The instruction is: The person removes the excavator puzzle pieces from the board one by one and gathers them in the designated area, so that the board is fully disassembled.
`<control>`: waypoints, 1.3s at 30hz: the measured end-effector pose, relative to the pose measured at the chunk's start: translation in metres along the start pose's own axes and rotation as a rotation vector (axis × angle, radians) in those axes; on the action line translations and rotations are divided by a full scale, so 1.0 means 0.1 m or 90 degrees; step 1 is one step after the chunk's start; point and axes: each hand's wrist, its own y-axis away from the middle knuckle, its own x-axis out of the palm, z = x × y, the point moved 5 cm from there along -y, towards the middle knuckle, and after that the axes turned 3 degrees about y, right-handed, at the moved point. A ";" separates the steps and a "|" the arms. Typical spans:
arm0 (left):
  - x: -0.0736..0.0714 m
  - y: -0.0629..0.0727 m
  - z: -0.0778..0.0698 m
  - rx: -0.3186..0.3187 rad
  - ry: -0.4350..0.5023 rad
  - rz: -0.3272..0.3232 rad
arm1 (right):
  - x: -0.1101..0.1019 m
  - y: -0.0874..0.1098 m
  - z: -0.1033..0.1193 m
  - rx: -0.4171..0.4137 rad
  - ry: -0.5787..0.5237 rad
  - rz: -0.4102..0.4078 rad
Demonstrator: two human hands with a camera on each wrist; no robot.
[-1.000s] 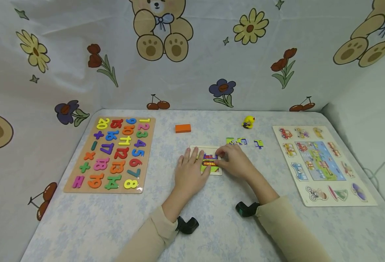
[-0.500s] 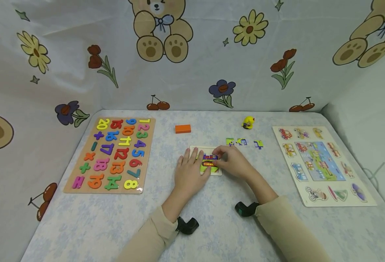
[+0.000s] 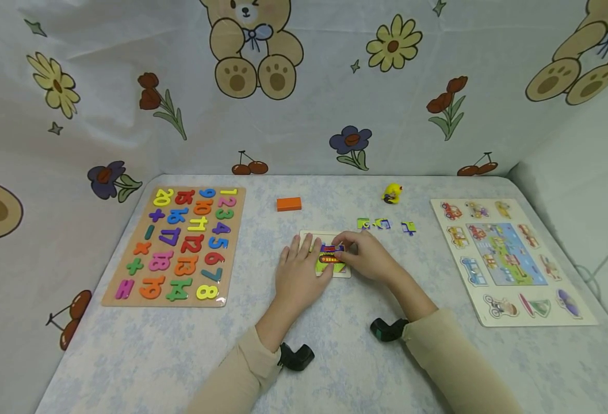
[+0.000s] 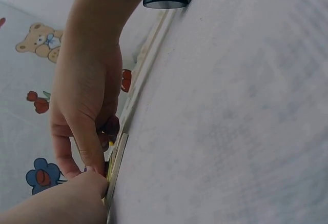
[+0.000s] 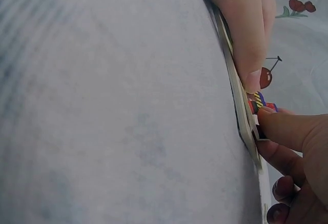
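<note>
My left hand (image 3: 301,276) lies with fingers spread over the left part of a small framed jigsaw board (image 3: 324,234), its thumb along the lower edge. From the right, my right hand (image 3: 370,257) pinches a red and purple jigsaw piece (image 5: 260,100) with yellow-black stripes between thumb and forefinger. That piece is tilted over the board's picture, close to the left thumb (image 5: 252,80) in the right wrist view. Fingers hide much of the board. Several loose jigsaw pieces (image 3: 408,227) lie just beyond the right hand.
A wooden number board (image 3: 233,247) lies at left, a white picture puzzle board (image 3: 474,299) at right. An orange block (image 3: 289,204) and a yellow duck figure (image 3: 392,193) stand toward the back. A printed cloth (image 3: 314,132) rises behind the table.
My right thumb and fingers have shifted slightly left over the board with the jigsaw piece. The left hand stays in place.
</note>
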 end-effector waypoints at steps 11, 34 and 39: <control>0.02 -0.02 0.00 -0.007 0.002 0.004 | -0.02 -0.03 0.00 0.009 -0.013 0.011; 0.04 0.01 0.03 -0.014 0.025 0.002 | -0.35 0.18 -0.28 0.098 -0.004 -0.019; 0.04 0.02 0.02 -0.011 0.030 0.002 | -0.53 0.33 -0.51 0.130 0.020 -0.031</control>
